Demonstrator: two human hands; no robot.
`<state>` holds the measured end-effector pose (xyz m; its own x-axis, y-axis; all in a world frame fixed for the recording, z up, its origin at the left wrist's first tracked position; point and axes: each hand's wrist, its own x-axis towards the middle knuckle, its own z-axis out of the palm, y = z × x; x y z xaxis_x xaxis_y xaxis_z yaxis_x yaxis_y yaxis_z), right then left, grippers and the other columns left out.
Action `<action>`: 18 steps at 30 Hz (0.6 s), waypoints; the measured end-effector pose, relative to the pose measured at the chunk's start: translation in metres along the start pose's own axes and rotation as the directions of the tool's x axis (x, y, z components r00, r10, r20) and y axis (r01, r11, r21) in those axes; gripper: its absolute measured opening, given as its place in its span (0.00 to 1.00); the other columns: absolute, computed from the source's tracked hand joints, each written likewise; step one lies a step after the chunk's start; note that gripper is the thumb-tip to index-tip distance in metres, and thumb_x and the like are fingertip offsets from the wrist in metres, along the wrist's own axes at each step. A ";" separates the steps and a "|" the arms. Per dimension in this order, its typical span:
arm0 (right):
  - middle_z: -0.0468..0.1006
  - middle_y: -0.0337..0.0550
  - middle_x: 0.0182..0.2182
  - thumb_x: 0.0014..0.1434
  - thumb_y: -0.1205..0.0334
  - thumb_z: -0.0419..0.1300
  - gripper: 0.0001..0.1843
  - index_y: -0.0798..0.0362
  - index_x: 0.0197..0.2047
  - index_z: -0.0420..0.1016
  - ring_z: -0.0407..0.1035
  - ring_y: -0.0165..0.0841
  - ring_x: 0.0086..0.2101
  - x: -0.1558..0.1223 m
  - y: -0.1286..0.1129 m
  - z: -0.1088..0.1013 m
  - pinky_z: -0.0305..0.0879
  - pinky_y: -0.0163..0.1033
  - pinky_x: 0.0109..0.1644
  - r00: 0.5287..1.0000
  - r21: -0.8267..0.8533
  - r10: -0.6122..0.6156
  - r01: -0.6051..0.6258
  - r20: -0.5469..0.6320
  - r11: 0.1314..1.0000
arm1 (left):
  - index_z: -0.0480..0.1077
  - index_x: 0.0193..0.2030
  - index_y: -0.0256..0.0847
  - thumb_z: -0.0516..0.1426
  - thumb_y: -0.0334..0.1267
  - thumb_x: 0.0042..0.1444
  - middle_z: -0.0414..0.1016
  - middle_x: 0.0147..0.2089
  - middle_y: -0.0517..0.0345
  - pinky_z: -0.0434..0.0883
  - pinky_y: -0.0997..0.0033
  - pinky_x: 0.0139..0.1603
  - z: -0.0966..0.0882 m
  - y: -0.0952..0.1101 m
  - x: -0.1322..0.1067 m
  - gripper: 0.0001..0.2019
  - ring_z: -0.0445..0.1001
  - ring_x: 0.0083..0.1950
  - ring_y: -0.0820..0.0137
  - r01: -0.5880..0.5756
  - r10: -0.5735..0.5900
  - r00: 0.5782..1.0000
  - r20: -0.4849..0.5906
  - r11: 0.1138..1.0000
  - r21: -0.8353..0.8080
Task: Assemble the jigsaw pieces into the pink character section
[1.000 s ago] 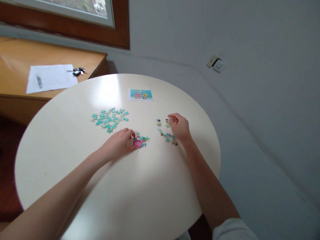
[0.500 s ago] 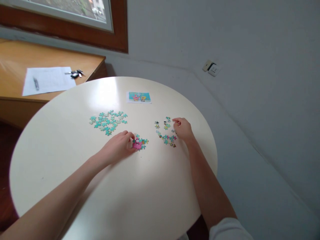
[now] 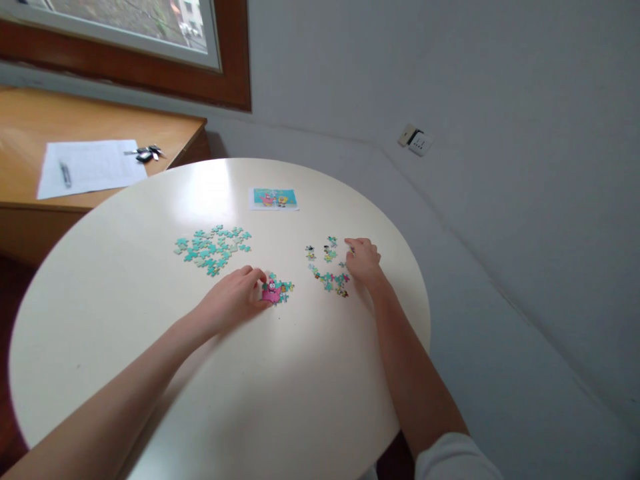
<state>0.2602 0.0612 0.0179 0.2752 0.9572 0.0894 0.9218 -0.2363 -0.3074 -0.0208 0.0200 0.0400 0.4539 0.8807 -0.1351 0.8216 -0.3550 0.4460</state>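
My left hand (image 3: 240,292) rests on the table, thumb and fingers curled round the left edge of a small joined jigsaw section (image 3: 273,293) with a pink cartoon figure. To the right, my right hand (image 3: 364,260) is bent over the table with its index finger reaching forward. Between its finger and thumb shows a small, dark-marked jigsaw piece (image 3: 353,250), partly hidden. Loose multicoloured jigsaw pieces (image 3: 330,280) lie just left of that hand, with a few yellow and black ones (image 3: 311,253) farther left.
A spread of turquoise jigsaw pieces (image 3: 213,250) lies beyond my left hand. The reference picture (image 3: 274,199) is near the far side of the round white table (image 3: 280,387). On a wooden desk (image 3: 150,120) are a paper sheet (image 3: 95,167) and keys (image 3: 146,155).
The view has shifted slightly. My right index finger is more stretched out, and a small piece now shows by it. My left hand stays at the joined section.
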 end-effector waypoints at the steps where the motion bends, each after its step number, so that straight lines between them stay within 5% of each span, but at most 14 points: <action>1: 0.65 0.54 0.54 0.54 0.70 0.50 0.23 0.53 0.53 0.70 0.61 0.46 0.52 0.000 0.002 -0.002 0.57 0.52 0.54 1.000 0.000 0.016 -0.016 -0.010 1.000 | 0.67 0.45 0.38 0.53 0.46 0.48 0.70 0.42 0.50 0.67 0.64 0.41 0.000 0.000 0.000 0.19 0.72 0.41 0.60 0.003 -0.003 1.000 0.002 1.000 0.000; 5: 0.73 0.52 0.47 0.54 0.71 0.48 0.20 0.55 0.48 0.73 0.68 0.38 0.44 0.005 0.015 -0.012 0.61 0.43 0.51 0.997 0.024 0.066 -0.065 -0.041 0.998 | 0.66 0.45 0.39 0.52 0.47 0.49 0.70 0.42 0.50 0.67 0.64 0.42 0.000 0.001 0.000 0.19 0.71 0.42 0.60 0.013 -0.013 1.000 0.013 1.000 0.010; 9: 0.78 0.47 0.36 0.52 0.70 0.51 0.15 0.55 0.39 0.77 0.71 0.32 0.37 0.007 0.026 -0.019 0.62 0.33 0.43 0.992 0.056 0.120 -0.123 0.049 0.991 | 0.66 0.46 0.39 0.52 0.47 0.49 0.69 0.42 0.50 0.67 0.65 0.42 0.001 0.000 -0.001 0.19 0.71 0.42 0.60 0.006 -0.006 1.000 0.010 1.000 0.025; 18: 0.74 0.40 0.21 0.46 0.64 0.58 0.09 0.57 0.30 0.78 0.67 0.28 0.26 0.003 0.025 -0.027 0.60 0.31 0.32 0.970 0.126 0.078 -0.109 0.232 0.986 | 0.66 0.46 0.40 0.52 0.46 0.50 0.70 0.43 0.51 0.67 0.66 0.41 -0.001 0.003 -0.001 0.19 0.72 0.42 0.61 0.025 -0.025 1.000 0.018 0.999 0.027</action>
<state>0.2916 0.0533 0.0362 0.2750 0.9485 -0.1572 0.8446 -0.3164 -0.4319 -0.0193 0.0189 0.0423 0.4390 0.8837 -0.1625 0.8417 -0.3413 0.4183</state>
